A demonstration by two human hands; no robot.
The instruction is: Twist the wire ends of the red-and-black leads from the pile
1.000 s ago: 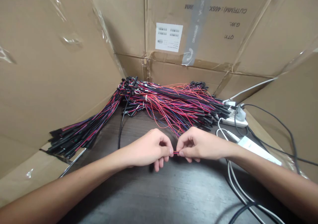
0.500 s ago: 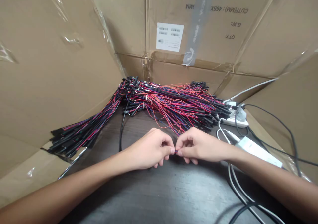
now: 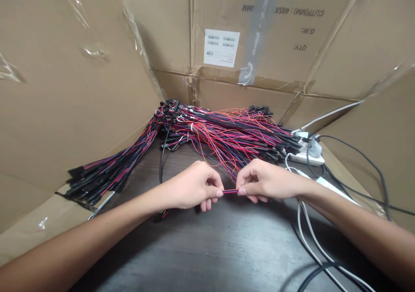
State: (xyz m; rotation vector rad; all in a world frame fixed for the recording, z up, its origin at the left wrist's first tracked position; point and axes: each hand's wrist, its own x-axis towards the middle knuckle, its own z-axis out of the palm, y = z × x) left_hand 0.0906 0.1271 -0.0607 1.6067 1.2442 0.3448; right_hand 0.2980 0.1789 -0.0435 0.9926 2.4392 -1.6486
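Observation:
Between my two hands a short stretch of red and dark wires [image 3: 230, 191] runs level above the dark table. My left hand [image 3: 203, 187] pinches its left end between thumb and forefinger. The right end is pinched the same way by my right hand [image 3: 256, 182]. Just behind the hands lies a large heap of wire harnesses [image 3: 223, 136], red, blue and black with black sleeved ends. Below my left wrist, a bit of red and black wire end [image 3: 162, 215] shows, partly hidden by the forearm.
Another bundle of harnesses [image 3: 100, 179] spreads toward the left cardboard wall [image 3: 65, 110]. On the right are a white power strip [image 3: 308, 156], a partly covered white box [image 3: 337, 190] and looping cables [image 3: 311, 236]. A cardboard wall [image 3: 220, 84] stands behind the heap.
My hands have moved apart and slightly up, so more of the red and dark wires shows between them. A wire end has come into view below my left wrist.

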